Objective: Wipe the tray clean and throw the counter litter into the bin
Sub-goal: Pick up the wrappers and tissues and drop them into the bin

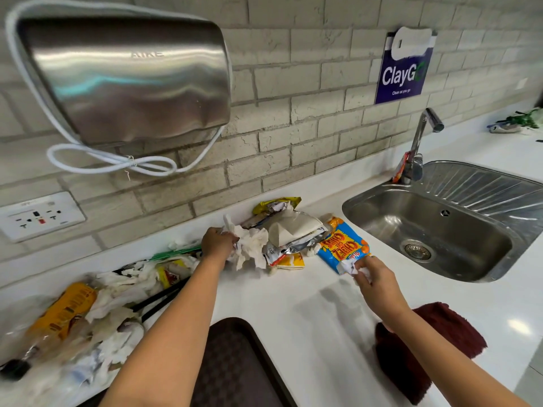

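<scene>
My left hand grips crumpled white tissue at the left side of a litter pile by the wall. The pile holds a yellow wrapper, a silver foil packet and smaller wrappers. My right hand pinches a small wad of white paper at the near end of a blue and orange snack bag lying flat on the white counter. The dark brown tray sits at the counter's near edge between my arms. A dark red cloth lies under my right forearm.
More litter sprawls at the left: an orange-labelled bottle, tissues, black chopsticks, a green straw. A steel sink with tap is at the right. A hand dryer and socket are on the brick wall.
</scene>
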Available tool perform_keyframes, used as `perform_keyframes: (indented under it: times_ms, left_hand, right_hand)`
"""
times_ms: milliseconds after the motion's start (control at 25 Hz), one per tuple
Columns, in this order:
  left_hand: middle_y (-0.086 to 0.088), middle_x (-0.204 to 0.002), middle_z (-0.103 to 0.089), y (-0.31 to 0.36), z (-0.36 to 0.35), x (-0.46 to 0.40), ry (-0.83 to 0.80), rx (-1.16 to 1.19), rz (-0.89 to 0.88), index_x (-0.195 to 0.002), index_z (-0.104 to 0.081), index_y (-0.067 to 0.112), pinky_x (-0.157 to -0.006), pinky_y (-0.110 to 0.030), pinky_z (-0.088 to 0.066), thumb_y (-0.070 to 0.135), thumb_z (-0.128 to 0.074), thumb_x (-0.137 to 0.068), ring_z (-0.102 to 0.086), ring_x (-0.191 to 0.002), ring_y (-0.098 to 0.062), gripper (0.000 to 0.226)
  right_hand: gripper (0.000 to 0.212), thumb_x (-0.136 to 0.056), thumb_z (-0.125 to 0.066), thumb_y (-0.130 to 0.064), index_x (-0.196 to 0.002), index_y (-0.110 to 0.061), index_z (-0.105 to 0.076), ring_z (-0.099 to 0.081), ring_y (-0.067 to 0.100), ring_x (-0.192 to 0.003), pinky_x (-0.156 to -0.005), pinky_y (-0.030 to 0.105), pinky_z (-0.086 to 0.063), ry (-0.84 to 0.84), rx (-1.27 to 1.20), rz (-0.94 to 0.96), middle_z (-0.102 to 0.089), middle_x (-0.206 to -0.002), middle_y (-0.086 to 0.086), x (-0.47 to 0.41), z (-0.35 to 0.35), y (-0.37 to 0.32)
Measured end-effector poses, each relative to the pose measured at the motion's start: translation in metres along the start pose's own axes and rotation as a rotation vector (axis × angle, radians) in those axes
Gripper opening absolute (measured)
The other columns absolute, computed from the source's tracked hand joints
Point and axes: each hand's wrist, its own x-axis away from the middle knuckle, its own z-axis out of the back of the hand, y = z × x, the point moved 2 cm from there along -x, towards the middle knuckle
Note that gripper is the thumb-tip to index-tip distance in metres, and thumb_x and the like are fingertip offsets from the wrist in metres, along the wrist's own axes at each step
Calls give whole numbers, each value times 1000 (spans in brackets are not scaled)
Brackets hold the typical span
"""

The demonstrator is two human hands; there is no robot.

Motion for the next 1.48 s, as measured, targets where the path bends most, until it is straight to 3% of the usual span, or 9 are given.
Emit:
perform_keyframes:
  times_ms: [160,320,520,680,880,1120,1200,1320,1480]
  left_hand:
    - [-14,-105,-66,-9,3,6,-69,-195,-108,-105,-61,3,-74,-35,-48,6,-57,-83,-62,-97,-34,23]
    - [-24,-110,-61,1,15,6,53,-408,-280,-105,-62,-1,-71,-32,-40,10,-51,-89,-57,-100,-38,22]
    - [-22,-112,-60,29,29,15,122,-92,-297,-110,-55,-1,-77,-35,-41,14,-42,-95,-56,-103,-35,25]
    - [-15,-115,-60,43,35,27,152,167,-213,-115,-54,5,-78,-29,-41,18,-40,-97,-56,-100,-28,25]
    - [-13,-111,-61,41,7,52,-55,412,-113,-114,-52,15,-78,-36,-49,14,-44,-97,-59,-95,-27,19]
    - [-13,-113,-65,-26,-61,106,-418,41,-123,-116,-62,6,-63,-18,-51,-3,-62,-83,-63,-79,-8,34]
    - [-11,-129,-58,-45,-77,110,-446,-271,-255,-109,-69,10,-77,-15,-52,3,-67,-80,-63,-99,-7,30]
    - [-6,-150,-31,-54,-87,117,-435,-664,-365,-116,-66,22,-105,-28,-38,18,-66,-82,-39,-132,-22,34]
    - [-6,-121,-60,-53,-87,131,-438,-606,-317,-116,-64,16,-82,-22,-48,1,-62,-82,-60,-108,-23,37]
  right_hand:
    - [17,-85,-57,3,-80,-13,-52,-47,21,-79,-61,7,-34,-19,33,4,-54,-86,6,2,-1,1]
    - [14,-86,-57,1,-83,-12,-53,-46,20,-79,-61,6,-34,-44,55,3,-52,-87,4,5,-8,-2]
    - [8,-89,-55,-3,-96,-3,-59,-46,17,-83,-62,15,-33,-93,95,-2,-51,-93,2,6,-16,-8]
    - [7,-88,-55,-1,-94,-2,-59,-45,17,-82,-61,6,-33,-77,83,20,-52,-92,3,7,-11,-14]
    - [5,-88,-55,-2,-92,-2,-59,-45,19,-80,-60,6,-33,-68,45,17,-53,-90,5,8,-4,-15]
    - [13,-87,-55,0,-83,-12,-53,-45,19,-78,-59,9,-32,-63,-7,-8,-53,-88,6,17,2,-9]
    - [14,-87,-56,1,-82,-13,-52,-45,20,-78,-60,8,-33,-60,-15,-10,-53,-88,6,19,3,-8]
    - [13,-86,-58,-1,-84,-13,-54,-46,19,-80,-60,7,-33,-79,-8,-31,-53,-88,4,23,4,-6]
    - [15,-85,-61,-2,-82,-15,-54,-48,19,-79,-63,12,-35,-89,-48,-33,-53,-88,4,31,9,-7]
